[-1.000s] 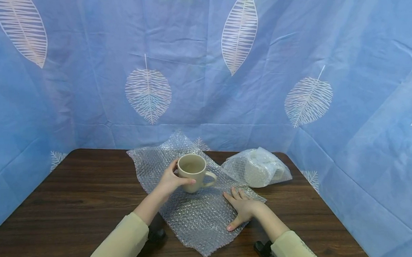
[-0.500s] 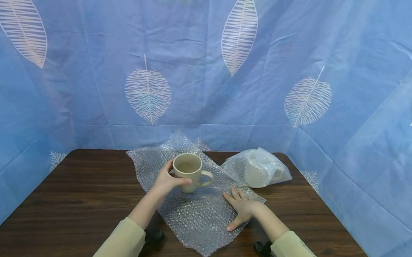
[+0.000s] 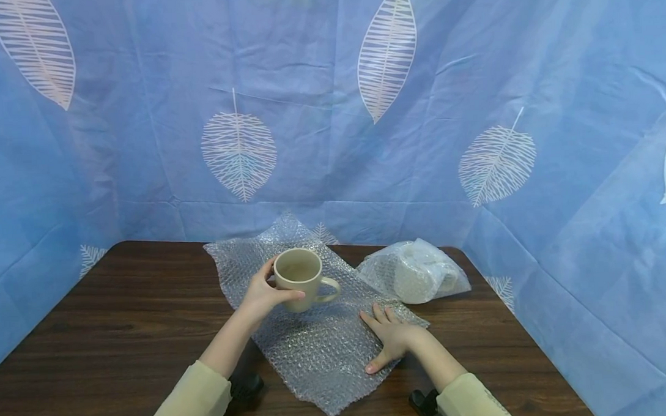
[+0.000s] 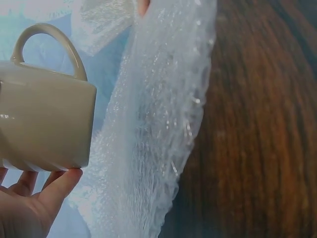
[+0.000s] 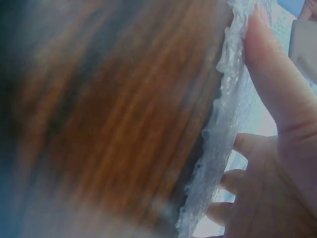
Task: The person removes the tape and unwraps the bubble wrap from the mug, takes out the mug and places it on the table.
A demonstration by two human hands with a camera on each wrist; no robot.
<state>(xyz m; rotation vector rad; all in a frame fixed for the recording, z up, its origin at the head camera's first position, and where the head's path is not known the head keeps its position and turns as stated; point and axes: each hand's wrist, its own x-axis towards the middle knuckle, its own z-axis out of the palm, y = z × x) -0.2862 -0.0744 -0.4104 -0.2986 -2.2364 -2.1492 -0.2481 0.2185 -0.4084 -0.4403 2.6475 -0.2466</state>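
Note:
A beige mug stays upright over the middle of a bubble wrap sheet, its handle toward the right. My left hand grips the mug's left side, thumb across the front and fingers behind. In the left wrist view the mug shows a gap between its base and the bubble wrap. On the sheet's right part my right hand lies with fingers spread, pressing the film. The right wrist view has that hand's thumb against the sheet's edge.
A bubble-wrapped mug-like bundle lies at the back right, close to the sheet's right corner. The dark wooden table runs back to a blue leaf-patterned cloth, which also stands along both sides.
My left hand has carried the mug a short way to the left above the bubble wrap. The right hand and the sheet have kept their place.

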